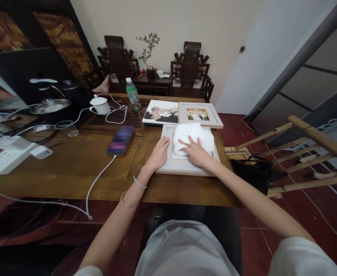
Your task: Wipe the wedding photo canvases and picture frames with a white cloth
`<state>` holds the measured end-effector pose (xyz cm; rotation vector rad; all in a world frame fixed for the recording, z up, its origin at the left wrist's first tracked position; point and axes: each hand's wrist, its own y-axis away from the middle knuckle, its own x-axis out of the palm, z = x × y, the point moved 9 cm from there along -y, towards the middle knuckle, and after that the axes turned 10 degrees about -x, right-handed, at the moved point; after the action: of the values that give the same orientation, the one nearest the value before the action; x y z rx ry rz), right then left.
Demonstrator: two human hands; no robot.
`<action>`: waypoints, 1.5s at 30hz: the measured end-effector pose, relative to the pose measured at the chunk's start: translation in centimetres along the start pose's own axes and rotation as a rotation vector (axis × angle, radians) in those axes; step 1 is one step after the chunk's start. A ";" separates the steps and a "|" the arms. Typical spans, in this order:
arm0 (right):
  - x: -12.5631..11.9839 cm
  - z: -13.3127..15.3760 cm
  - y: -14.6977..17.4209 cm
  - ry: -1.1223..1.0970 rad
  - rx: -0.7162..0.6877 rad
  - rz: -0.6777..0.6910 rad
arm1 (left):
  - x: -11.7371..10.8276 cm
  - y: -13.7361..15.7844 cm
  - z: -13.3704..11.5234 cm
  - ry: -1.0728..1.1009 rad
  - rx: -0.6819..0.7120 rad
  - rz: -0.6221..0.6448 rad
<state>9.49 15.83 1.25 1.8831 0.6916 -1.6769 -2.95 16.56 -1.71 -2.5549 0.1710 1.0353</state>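
A picture frame [168, 165] with a pale wide border lies flat near the right end of the wooden table. My left hand [158, 153] rests on its left edge, fingers stretched out. On top of the frame is a folded white cloth [198, 134], and my right hand [195, 151] presses it down with the fingers spread. The cloth hides most of the frame's middle. Just behind lie a second picture frame [216, 117] holding a small photo and a white-bordered photo album or print [168, 105] on a dark stack.
Left of the frame lies a phone [120, 141] on a white cable. Farther left stand a green-labelled bottle [132, 94], a lidded white cup [100, 105], a clear plastic cup [67, 128] and a power strip [7, 155]. A bamboo rack [318, 136] stands beyond the table's right edge.
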 end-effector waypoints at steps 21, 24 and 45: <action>-1.9 -1.4 -6.7 -0.010 0.125 -0.150 | -0.6 0.2 -1.2 -0.006 -0.031 -0.016; -2.2 -1.3 -8.2 -0.019 0.057 -0.169 | -0.5 0.3 -1.2 -0.036 0.006 -0.018; -1.7 -7.3 6.3 0.213 0.156 0.063 | -0.2 0.1 0.2 0.008 0.036 -0.100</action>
<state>18.89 16.08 3.99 2.1929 0.5905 -1.5441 -3.23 16.54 -1.76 -2.5084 0.0632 0.9762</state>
